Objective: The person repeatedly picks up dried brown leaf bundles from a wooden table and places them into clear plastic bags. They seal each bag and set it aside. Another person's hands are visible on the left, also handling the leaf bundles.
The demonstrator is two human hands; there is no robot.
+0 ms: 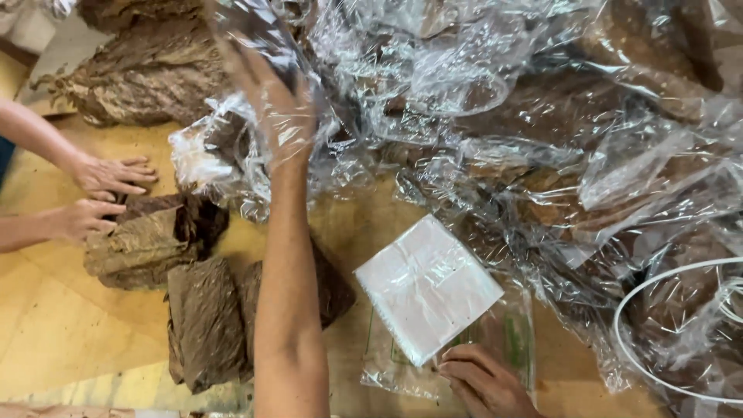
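My left hand (272,104) reaches far up the table, fingers spread, pressed into a big crumpled clear plastic sheet (495,116) that veils the hand. Under that sheet lie brown dried leaves (542,108). My right hand (484,383) sits at the bottom edge, its fingers curled on the near edge of a clear plastic bag (511,337). A white square stack of folded sheets (426,286) lies on that bag, just above the fingers. Folded bundles of brown leaves (205,325) lie left of my left forearm.
A co-worker's two hands (104,176) (77,220) press on a leaf bundle (143,244) at the left. A heap of loose leaves (139,73) fills the upper left. A white hoop (627,310) shows at the right edge. The wooden tabletop (70,325) is bare at lower left.
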